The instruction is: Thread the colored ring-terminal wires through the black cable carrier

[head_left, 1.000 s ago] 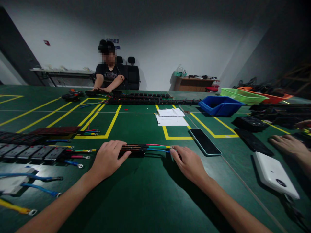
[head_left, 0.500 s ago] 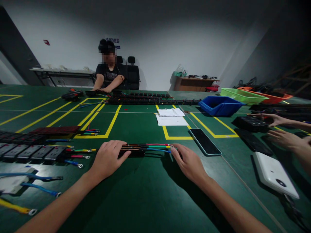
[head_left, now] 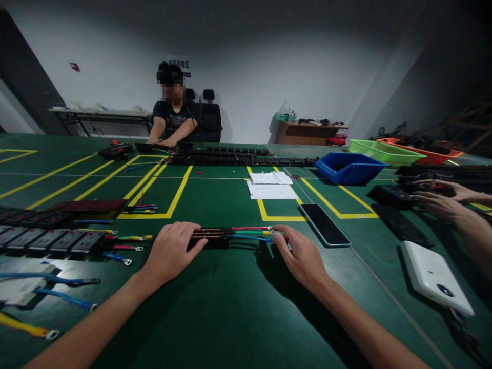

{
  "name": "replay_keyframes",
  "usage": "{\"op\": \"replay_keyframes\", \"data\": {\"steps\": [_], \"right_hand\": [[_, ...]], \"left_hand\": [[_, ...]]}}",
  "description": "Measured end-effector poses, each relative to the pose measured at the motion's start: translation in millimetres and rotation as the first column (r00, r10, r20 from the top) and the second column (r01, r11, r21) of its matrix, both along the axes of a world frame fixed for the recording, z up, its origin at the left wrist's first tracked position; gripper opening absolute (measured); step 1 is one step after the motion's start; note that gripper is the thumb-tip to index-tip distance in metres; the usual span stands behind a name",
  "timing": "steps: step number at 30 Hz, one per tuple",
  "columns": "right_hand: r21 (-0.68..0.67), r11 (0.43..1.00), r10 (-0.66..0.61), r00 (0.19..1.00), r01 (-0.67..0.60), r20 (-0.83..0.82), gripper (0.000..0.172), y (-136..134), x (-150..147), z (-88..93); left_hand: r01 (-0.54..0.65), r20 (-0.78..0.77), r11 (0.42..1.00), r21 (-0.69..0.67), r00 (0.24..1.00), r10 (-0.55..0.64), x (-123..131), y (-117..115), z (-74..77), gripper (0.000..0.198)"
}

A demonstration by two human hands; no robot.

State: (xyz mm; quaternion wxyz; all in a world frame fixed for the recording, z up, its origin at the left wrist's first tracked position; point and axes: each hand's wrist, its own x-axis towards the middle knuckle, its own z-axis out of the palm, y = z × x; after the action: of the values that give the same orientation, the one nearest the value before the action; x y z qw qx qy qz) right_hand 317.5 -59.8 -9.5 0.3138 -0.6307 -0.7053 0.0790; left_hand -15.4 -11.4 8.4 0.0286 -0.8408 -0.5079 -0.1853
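My left hand (head_left: 172, 251) is wrapped over a narrow black strip (head_left: 211, 243) with copper-coloured bars along it, the thumb on its near side. Out of the strip's right end run a red wire (head_left: 249, 228), a green wire (head_left: 249, 232) and a blue wire (head_left: 253, 238), tipped with metal ring terminals. My right hand (head_left: 300, 256) has its thumb and index finger closed at these terminals. The fingertips partly cover the wire ends, and my left hand hides the strip's left part.
Socket strips (head_left: 82, 243) with lugged cables lie at left. To the right are a phone (head_left: 325, 225), a white device (head_left: 436, 277) and another person's hands (head_left: 446, 200). Papers (head_left: 272, 190) and a blue bin (head_left: 348, 169) sit farther back. Across the table sits a person (head_left: 175, 120).
My right fingertips have shifted very slightly at the wire ends. My left hand stays put. At right, the other person's hands have moved closer together over a black part.
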Motion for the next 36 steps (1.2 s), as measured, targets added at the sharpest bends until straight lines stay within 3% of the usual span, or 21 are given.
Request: {"op": "replay_keyframes", "data": {"steps": [5,11,16,21,27,33,36], "right_hand": [[-0.069,0.997,0.031,0.998,-0.027,0.049,0.045,0.6,-0.7,-1.2],[0.007,1.0,0.003,1.0,-0.003,-0.016,0.043,0.2,0.8,0.7],[-0.075,0.997,0.04,0.997,-0.035,0.069,0.043,0.9,-0.1,-1.1],[0.006,1.0,-0.008,1.0,0.008,-0.009,0.043,0.4,0.8,0.0],[-0.059,0.998,0.042,0.997,-0.038,0.069,0.044,0.7,0.7,-1.7],[0.023,1.0,0.018,1.0,-0.018,0.004,0.042,0.1,1.7,0.5],[-0.029,0.999,0.041,0.997,-0.039,0.06,0.042,0.1,0.4,-0.5]], "left_hand": [[0.002,0.002,1.0,-0.002,1.0,-0.002,-0.6,0.6,-1.2,0.046],[0.0,0.004,1.0,0.002,1.0,0.0,-0.8,0.5,-1.2,0.046],[-0.004,0.007,1.0,0.006,1.0,0.004,-0.5,0.8,-1.2,0.047],[0.004,0.009,1.0,0.013,1.0,-0.004,0.2,0.8,-1.0,0.046],[0.0,0.004,1.0,0.012,1.0,0.0,-0.1,0.0,-0.3,0.046],[0.002,-0.002,1.0,0.005,1.0,-0.002,-0.9,0.0,-1.3,0.046],[0.004,0.0,1.0,0.006,1.0,-0.004,-0.6,0.8,-2.0,0.046]]}}
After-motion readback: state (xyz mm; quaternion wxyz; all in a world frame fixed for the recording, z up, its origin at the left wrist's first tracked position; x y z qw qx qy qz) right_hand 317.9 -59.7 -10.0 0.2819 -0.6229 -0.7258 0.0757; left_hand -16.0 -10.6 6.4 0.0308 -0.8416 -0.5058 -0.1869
